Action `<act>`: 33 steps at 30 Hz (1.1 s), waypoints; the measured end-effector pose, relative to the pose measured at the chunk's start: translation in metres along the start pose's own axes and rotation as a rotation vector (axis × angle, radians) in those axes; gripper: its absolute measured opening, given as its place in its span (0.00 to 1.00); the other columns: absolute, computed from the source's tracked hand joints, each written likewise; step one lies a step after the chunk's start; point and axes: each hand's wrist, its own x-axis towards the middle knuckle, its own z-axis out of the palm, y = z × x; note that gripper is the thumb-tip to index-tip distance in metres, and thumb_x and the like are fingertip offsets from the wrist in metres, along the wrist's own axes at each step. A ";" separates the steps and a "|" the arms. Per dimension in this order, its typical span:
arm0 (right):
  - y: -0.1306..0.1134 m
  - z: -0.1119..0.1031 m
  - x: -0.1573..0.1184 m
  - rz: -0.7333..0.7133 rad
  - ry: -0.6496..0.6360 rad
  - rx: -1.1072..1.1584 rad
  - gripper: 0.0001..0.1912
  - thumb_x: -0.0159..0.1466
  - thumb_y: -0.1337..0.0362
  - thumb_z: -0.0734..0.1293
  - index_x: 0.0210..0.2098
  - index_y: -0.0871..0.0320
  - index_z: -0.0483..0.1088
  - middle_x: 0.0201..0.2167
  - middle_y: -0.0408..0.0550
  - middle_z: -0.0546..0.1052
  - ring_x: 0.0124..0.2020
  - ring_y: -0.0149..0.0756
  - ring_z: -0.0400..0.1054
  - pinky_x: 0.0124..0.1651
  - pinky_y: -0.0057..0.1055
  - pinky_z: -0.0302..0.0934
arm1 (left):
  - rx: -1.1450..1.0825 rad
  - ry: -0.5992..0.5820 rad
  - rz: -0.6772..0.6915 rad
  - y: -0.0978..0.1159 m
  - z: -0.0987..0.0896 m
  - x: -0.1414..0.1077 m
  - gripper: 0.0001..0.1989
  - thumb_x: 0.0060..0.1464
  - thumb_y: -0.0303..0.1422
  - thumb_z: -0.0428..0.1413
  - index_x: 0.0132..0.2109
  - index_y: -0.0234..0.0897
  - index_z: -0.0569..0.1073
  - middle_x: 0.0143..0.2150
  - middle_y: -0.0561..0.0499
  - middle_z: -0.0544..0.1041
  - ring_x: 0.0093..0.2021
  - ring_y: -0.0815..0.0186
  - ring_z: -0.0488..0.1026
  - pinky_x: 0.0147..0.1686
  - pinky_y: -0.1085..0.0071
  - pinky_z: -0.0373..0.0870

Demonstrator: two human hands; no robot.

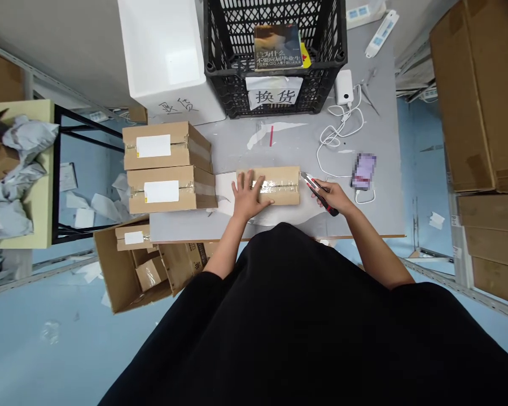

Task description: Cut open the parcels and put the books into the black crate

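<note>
One box [284, 197] | left hand [246, 201]: grip wide open, pressing it | right hand [336, 196]: grip closed round knife [331, 210] | blade [303, 176] at edge, needs steadiness

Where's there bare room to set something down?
The grey tabletop is bare between the phone and the right edge; a smaller patch lies between black crate, white cable and taped box. Crowded: left, stacked boxes; front, left hand, right hand, utility knife.

Carton [284, 197] lies before the crate [322, 84], right of boxes [188, 198].
</note>
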 end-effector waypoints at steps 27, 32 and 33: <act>0.022 0.005 -0.011 0.027 -0.085 0.078 0.36 0.65 0.50 0.68 0.70 0.51 0.60 0.30 0.42 0.74 0.21 0.25 0.63 0.25 0.27 0.64 | 0.108 -0.152 0.132 0.039 0.029 0.026 0.55 0.45 0.63 0.60 0.74 0.53 0.51 0.79 0.50 0.39 0.75 0.36 0.22 0.65 0.28 0.23; 0.026 0.005 -0.015 0.004 -0.081 0.054 0.37 0.65 0.49 0.68 0.70 0.52 0.61 0.29 0.42 0.74 0.21 0.26 0.62 0.26 0.28 0.64 | 0.092 -0.142 0.125 0.039 0.029 0.027 0.54 0.45 0.63 0.61 0.74 0.54 0.52 0.79 0.50 0.39 0.75 0.35 0.22 0.65 0.28 0.23; 0.028 0.005 -0.016 0.005 -0.086 0.051 0.37 0.65 0.49 0.68 0.70 0.52 0.61 0.29 0.42 0.74 0.21 0.26 0.62 0.26 0.28 0.64 | 0.081 -0.137 0.125 0.039 0.030 0.027 0.54 0.44 0.63 0.61 0.74 0.54 0.52 0.78 0.50 0.40 0.75 0.35 0.23 0.65 0.27 0.23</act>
